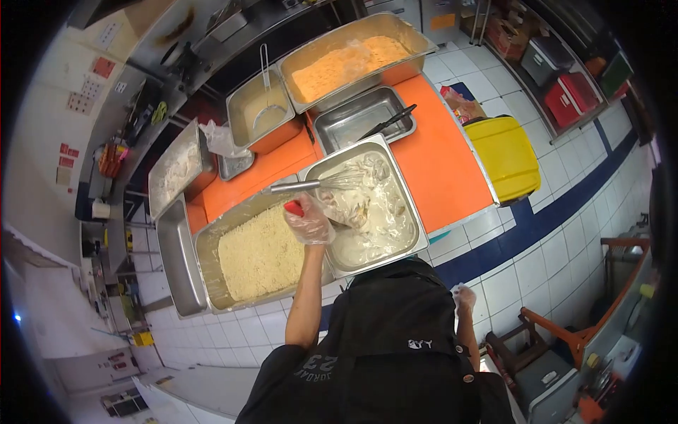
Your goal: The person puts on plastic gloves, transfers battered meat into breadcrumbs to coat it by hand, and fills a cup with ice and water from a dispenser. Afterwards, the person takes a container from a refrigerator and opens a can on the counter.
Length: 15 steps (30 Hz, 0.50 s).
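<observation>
My left hand (311, 220), in a clear plastic glove, is closed around a red-handled utensil (294, 208). Its far end reaches over the batter, and its kind is hard to make out. Below it, a steel pan (422, 237) holds thick, pale batter (378, 237) with coated pieces in it. A wire whisk (296, 186) lies across this pan, its wires in the batter and its handle over the left rim. Beside the pan, a deep steel tray (206, 272) contains pale crumbs (258, 251). My right hand (464, 297), also gloved, hangs by my side away from the pans; its fingers are unclear.
On the orange table (441, 159) stand a pan of orange crumbs (353, 63), a pan with a strainer (268, 116), a shallow pan with black-handled tongs (387, 121), and a flour pan (176, 169). A yellow bin (505, 159) stands at the table's right end.
</observation>
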Available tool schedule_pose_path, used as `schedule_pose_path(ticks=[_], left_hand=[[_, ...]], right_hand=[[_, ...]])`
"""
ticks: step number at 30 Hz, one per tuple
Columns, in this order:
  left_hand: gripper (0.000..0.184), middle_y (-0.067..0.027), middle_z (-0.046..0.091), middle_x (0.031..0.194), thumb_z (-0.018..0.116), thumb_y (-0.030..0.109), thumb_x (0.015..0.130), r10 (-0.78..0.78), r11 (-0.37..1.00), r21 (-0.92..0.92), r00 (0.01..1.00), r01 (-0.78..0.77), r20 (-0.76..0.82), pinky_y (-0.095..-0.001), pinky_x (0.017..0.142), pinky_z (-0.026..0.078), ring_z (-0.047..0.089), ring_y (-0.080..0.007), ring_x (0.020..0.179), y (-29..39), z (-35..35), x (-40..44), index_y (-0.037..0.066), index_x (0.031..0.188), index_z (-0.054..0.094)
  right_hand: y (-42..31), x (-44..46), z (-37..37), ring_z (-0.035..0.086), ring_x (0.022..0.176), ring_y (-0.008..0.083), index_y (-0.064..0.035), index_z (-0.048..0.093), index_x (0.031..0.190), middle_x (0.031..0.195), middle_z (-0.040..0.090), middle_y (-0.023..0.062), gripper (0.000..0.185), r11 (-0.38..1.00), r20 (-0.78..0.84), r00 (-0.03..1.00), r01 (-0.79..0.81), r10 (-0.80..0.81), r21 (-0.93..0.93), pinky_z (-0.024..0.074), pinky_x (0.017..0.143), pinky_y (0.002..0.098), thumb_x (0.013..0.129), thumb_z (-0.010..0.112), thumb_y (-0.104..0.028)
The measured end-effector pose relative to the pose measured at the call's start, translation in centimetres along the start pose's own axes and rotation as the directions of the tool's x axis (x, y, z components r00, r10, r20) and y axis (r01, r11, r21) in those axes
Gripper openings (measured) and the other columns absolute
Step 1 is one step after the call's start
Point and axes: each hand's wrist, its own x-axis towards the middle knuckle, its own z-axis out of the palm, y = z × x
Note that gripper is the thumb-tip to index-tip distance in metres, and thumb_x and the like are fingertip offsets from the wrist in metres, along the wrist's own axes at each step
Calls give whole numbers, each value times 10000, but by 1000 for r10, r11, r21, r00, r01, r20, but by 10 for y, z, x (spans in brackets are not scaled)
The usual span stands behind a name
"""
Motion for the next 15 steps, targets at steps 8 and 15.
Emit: schedule_pose_path(ticks=[8,15], left_hand=[[313,-12,455,611,567,265,935,-45,960,-276,998,54,39,-287,486,371,469,-144,537,-55,-35,-9,52,738,449],[290,-33,548,686,529,171,966,52,964,-267,981,-1,185,-259,547,415,504,-107,622,35,-73,-14,16,722,511]], right_hand=[[-15,-13,-13,612,658,163,-36,626,815,777,630,53,108,811,4,991,-110,131,574,478,544,300,723,659,-82],[-39,18,-30,618,620,151,-71,624,806,738,640,59,184,312,241,848,-417,473,854,451,476,250,900,608,-229]])
